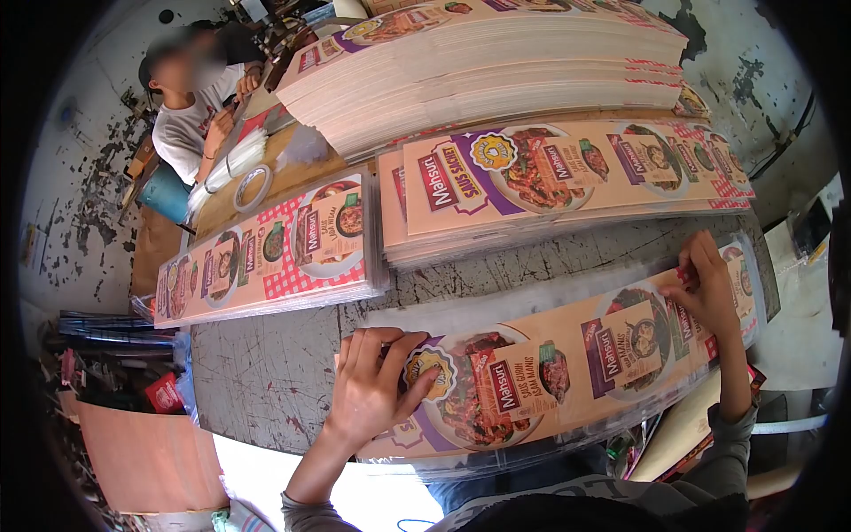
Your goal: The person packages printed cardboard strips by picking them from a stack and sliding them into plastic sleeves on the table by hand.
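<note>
A long printed food-packaging sheet with "Mahsuri" sauce pictures lies in front of me on a layer of clear plastic sleeves. My left hand is closed at its left end, with curled fingers near the upper edge and the thumb on the print. At the right part, my right hand pinches the upper edge of the sheet, fingertips bent together. Whether the sheet is inside a sleeve or on top of it, I cannot tell. Clear plastic sticks out past its right end.
Beyond the sheet lie a stack of printed sheets and another stack to the left. A taller stack stands behind them. A tape roll rests on the wooden surface. At the far left sits another person with hands at the table.
</note>
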The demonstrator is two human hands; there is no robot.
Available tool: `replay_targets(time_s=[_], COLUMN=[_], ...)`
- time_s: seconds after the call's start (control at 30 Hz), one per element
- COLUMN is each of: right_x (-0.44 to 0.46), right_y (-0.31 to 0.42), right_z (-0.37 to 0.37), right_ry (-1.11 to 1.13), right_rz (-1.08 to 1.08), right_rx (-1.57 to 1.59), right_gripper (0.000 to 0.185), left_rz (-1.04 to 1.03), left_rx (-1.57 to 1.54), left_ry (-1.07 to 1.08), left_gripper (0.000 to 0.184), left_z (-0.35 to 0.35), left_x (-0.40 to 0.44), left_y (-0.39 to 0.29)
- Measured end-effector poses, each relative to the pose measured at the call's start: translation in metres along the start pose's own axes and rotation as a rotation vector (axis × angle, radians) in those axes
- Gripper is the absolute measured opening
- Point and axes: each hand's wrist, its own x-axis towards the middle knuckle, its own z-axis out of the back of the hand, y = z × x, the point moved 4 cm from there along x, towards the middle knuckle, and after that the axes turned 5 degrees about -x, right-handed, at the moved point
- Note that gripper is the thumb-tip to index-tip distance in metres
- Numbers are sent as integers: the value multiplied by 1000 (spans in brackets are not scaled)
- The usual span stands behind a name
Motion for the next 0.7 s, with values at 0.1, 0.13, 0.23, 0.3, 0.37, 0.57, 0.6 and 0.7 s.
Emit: replay_targets(time_s=[0.1,0.13,0.23,0.3,0.37,0.57,0.6,0.7], right_x=[0,-1,1,2,-3,-6,-6,-4], right_y=[-1,0,3,5,0,-3,-1,2], right_z=[-1,0,2,1,-2,-3,-2,-1], right_ry=[15,15,-12,-15,48,-5,-26,-42], right_rz=[-30,-61,-16,39,-84,-34,8,44], right_rx=[28,47,32,4,54,51,47,34], right_gripper=[48,48,47,48,51,61,63,62], left_rz=[6,-5,-45,-65,-71,-80,-88,-112], left_rx=[-7,1,15,4,-34,-44,-46,-64], left_ry=[-12,8,20,42,84,88,82,-15], left_gripper=[39,41,48,53,64,63,58,48], left_z=[1,0,-1,2,3,0,-1,-1], left_x=[0,0,2,0,2,1,1,3], left_y=[-1,-1,-3,-7,-10,-10,-10,-9])
